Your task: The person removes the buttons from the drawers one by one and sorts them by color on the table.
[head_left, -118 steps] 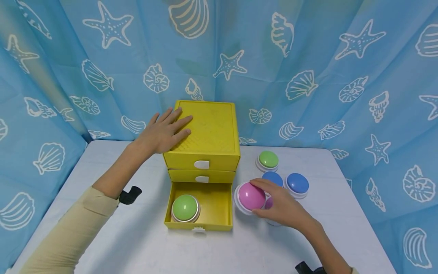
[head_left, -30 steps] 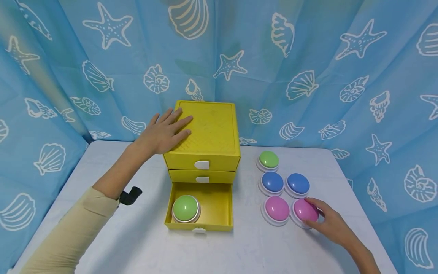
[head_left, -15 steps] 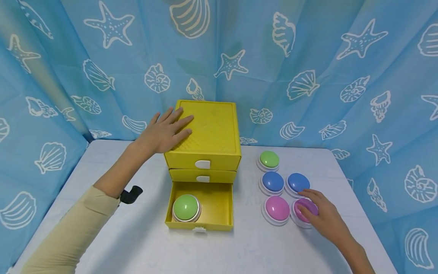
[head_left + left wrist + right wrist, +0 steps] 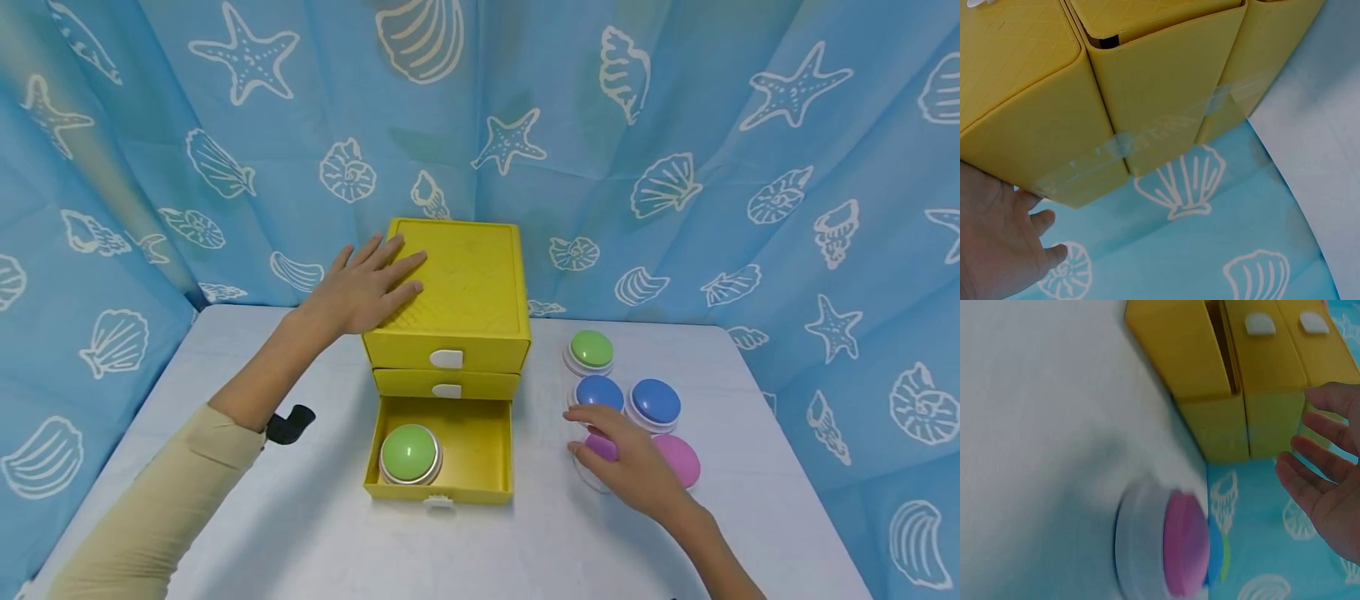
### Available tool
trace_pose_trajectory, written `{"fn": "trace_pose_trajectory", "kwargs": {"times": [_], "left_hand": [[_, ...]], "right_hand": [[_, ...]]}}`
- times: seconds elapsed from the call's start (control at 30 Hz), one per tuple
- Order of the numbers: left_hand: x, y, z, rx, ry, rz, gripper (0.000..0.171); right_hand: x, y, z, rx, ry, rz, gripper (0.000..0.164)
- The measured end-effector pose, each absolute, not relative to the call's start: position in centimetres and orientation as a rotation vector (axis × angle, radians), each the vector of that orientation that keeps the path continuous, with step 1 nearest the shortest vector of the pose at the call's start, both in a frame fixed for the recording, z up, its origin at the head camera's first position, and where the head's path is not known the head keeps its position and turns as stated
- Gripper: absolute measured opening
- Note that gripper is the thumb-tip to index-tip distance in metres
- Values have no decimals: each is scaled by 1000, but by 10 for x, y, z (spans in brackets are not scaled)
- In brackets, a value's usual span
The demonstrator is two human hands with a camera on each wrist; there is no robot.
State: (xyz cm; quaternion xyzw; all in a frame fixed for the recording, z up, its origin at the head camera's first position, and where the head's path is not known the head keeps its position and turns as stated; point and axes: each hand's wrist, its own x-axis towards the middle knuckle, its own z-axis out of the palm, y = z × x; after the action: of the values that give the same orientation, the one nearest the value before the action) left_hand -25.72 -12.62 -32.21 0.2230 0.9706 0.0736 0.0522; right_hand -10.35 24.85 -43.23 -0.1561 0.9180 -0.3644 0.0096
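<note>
My left hand (image 4: 356, 292) lies with spread fingers on the top left edge of a yellow drawer unit (image 4: 468, 275). In the left wrist view the left hand (image 4: 997, 237) shows beside the unit's wall. My right hand (image 4: 637, 471) is above the left pink dome push button (image 4: 602, 448), thumb and fingers apart, partly covering it. The right wrist view shows the right hand (image 4: 1335, 469) holding nothing, apart from a pink button (image 4: 1185, 544). Half hidden behind that hand is the right pink button (image 4: 681, 461). A green push button (image 4: 408, 454) sits in the pulled-out bottom drawer (image 4: 480, 498), on its left side.
Behind the pink buttons stand two blue push buttons, the left one (image 4: 600, 393) and the right one (image 4: 655, 402). Farther back is another green push button (image 4: 592, 348). A blue shell-patterned curtain (image 4: 525, 75) hangs along the back of the white table (image 4: 315, 517).
My right hand carried a pink button from beside the drawer to the right, set it down, let go, and moved left over the other pink button. The left hand stayed put.
</note>
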Motion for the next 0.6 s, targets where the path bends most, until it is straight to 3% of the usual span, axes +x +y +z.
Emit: {"fn": "trace_pose_trajectory", "kwargs": {"times": [0.6], "left_hand": [[-257,-124,-323,680,2951,216,63]], "right_hand": [[-113,156,-442,-804,2497,-1396,42]]}}
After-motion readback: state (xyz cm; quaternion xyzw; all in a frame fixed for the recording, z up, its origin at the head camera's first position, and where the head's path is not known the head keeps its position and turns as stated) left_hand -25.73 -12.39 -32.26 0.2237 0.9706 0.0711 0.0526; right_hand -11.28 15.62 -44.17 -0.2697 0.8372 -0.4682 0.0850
